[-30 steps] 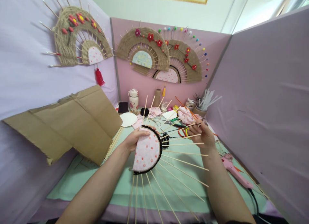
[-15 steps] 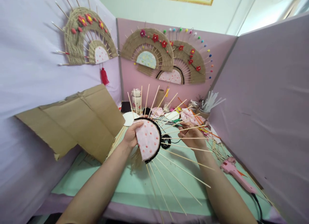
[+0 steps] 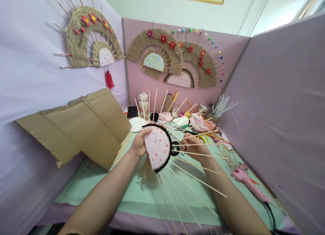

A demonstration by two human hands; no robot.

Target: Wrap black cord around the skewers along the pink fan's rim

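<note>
My left hand point(image 3: 140, 142) is closed on the flat edge of a half-round fan point(image 3: 158, 147), its thumb lying on the pink dotted cloth face. Black cord edges the fan's curve, and thin wooden sticks point(image 3: 194, 177) spread out from it. My right hand point(image 3: 193, 145) is closed behind the sticks at the fan's right side, its fingers pinching black cord. A small coil of black cord point(image 3: 175, 148) shows between the fan and that hand. Beige fibre strands point(image 3: 146, 168) hang below my left hand.
A pink glue gun point(image 3: 250, 183) lies at the right with its cable. Bent cardboard point(image 3: 83, 126) stands at the left. Scissors, cloth scraps point(image 3: 200, 122), loose sticks and a pot of white strips point(image 3: 223, 108) line the back. Finished fans point(image 3: 158, 47) hang on the panels.
My right hand has moved left, closer to the fan, and the length of cord between them has shortened. The fan has shifted slightly right and down in my left hand.
</note>
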